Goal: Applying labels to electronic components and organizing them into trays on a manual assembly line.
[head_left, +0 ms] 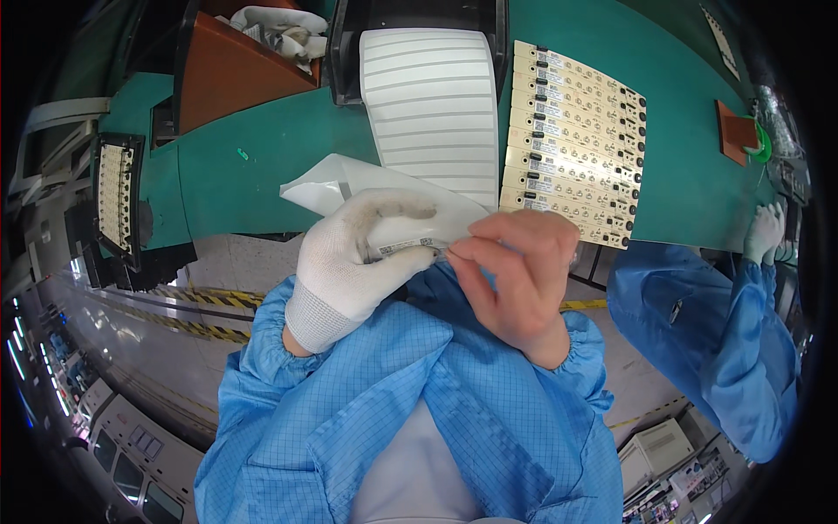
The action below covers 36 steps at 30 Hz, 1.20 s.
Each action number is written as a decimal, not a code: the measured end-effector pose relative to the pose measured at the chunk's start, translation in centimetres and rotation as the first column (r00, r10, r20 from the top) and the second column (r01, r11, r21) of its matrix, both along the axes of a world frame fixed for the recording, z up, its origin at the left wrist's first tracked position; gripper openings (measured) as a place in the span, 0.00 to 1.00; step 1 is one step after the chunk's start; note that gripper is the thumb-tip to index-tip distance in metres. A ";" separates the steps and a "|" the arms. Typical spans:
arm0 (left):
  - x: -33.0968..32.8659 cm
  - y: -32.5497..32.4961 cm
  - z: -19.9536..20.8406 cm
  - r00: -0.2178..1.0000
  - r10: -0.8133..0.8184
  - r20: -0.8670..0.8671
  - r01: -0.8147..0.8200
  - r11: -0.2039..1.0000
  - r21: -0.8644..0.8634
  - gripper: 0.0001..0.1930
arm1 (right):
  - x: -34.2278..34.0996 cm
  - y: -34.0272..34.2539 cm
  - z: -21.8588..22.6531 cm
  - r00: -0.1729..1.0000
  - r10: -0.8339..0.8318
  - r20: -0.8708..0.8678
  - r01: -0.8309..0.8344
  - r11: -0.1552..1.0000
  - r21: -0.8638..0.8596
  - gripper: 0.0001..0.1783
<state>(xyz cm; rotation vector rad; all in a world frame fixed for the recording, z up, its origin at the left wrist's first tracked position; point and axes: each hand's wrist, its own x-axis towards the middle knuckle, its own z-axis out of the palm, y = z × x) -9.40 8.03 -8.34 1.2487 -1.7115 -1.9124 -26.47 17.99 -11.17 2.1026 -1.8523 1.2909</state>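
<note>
My left hand [362,253], in a white knit glove, grips the loose end of a white label backing strip [336,185] that runs down from a roll of blank labels [429,105]. On its gloved fingers lies a small printed label [408,245]. My bare right hand [519,271] pinches the right end of that label between thumb and fingertips. Both hands meet just in front of the green bench edge. Right beside them lies a cream panel of narrow circuit boards [572,140] with small black parts.
A black label dispenser [345,52] holds the roll on the green bench [253,166]. A brown bin [231,70] with white gloves stands at the back left, a black tray of boards [118,196] further left. A co-worker's blue sleeve [707,323] and gloved hand [765,231] are at the right.
</note>
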 end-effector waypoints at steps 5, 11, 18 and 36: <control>0.7 -0.3 -0.4 0.999 -0.042 -0.026 0.040 0.997 -0.071 0.23 | -1.7 1.4 2.1 0.807 -0.127 0.577 -0.001 0.976 0.216 0.09; 0.6 -0.4 0.7 1.000 0.001 0.005 -0.001 0.998 0.056 0.22 | -5.7 4.3 1.1 0.706 -0.517 0.483 0.194 0.798 0.570 0.04; 0.3 -0.2 0.7 0.999 0.031 0.019 -0.031 0.999 0.025 0.22 | -5.1 3.8 0.2 0.828 -0.485 0.283 0.258 0.776 0.576 0.04; 0.3 -0.1 0.0 0.997 0.030 0.068 -0.029 1.000 -0.008 0.23 | -5.1 3.4 -0.3 0.852 -0.483 0.204 0.306 0.774 0.555 0.05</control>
